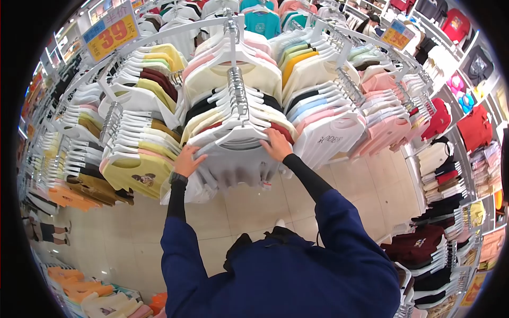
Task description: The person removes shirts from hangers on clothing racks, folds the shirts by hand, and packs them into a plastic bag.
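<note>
A light grey shirt (236,164) hangs at the front of the middle rail, on a white hanger (237,142). My left hand (187,161) is at its left shoulder, with the thumb on the front of the cloth and the fingers over the top edge. At the other shoulder, my right hand (277,145) grips the cloth near the hanger's end; some fingertips are hidden. Close behind are more shirts in red, cream and black. A metal hanging arm (237,87) carries these hangers above my hands.
To the left hangs a row with a yellow printed shirt (138,175) in front; to the right, one with a white lettered shirt (330,137). A price sign (110,32) stands on the rack's upper left. Wall shelves and a clothes rack (450,249) line the right side. Tiled floor (238,212) lies below.
</note>
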`<action>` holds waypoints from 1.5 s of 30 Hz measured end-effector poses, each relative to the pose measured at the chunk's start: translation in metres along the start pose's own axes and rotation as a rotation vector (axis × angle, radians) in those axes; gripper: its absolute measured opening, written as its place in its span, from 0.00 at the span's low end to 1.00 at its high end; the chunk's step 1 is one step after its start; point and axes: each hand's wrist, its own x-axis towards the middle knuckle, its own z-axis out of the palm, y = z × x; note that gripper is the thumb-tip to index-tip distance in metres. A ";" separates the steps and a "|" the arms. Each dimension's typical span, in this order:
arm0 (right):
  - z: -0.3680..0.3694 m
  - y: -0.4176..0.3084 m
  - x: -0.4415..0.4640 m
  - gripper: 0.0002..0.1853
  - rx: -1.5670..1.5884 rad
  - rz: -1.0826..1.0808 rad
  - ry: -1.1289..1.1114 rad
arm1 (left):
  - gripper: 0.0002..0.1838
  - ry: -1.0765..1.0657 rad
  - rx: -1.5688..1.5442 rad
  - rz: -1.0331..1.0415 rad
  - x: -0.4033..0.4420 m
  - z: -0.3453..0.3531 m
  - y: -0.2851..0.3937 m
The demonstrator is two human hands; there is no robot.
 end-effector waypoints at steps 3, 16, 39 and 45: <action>0.001 0.006 -0.011 0.25 0.006 0.057 0.079 | 0.27 -0.083 0.015 -0.090 -0.021 -0.003 -0.028; 0.017 0.050 -0.048 0.22 -0.049 0.158 0.036 | 0.29 -0.117 0.009 -0.262 -0.016 0.012 -0.032; 0.111 -0.166 -0.181 0.36 0.714 0.375 -0.334 | 0.10 -0.072 -0.079 -0.251 -0.128 0.035 0.123; 0.066 -0.101 -0.208 0.24 0.416 0.437 -0.268 | 0.10 0.007 -0.099 -0.326 -0.129 0.074 0.191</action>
